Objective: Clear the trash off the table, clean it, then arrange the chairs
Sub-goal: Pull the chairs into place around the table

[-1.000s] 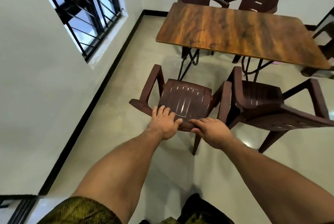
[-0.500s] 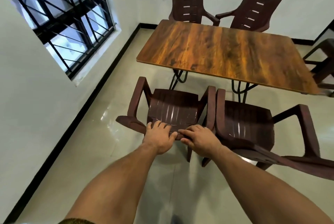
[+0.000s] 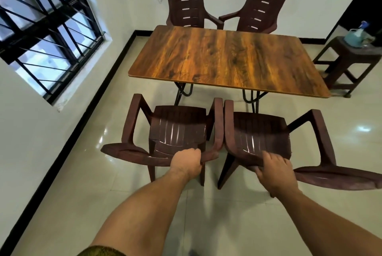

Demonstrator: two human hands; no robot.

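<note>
left hand [image 3: 187, 161] grips left chair [image 3: 177, 131] back, lower centre | right hand [image 3: 275, 167] seemingly curled over right chair [image 3: 258, 133] back | desk [image 3: 223, 59] beyond

- Bright, even daylight from the barred window [image 3: 49, 34] on the left.
- Shiny glare patches on the glossy floor [image 3: 103, 137], left and far right.
- Soft, faint shadows under the worktop [image 3: 223, 59].
- Heavy wide-angle bending toward the edges, straight lines bowed.
- Sharp in the middle, a bit smeary at the far right and bottom corners.
</note>
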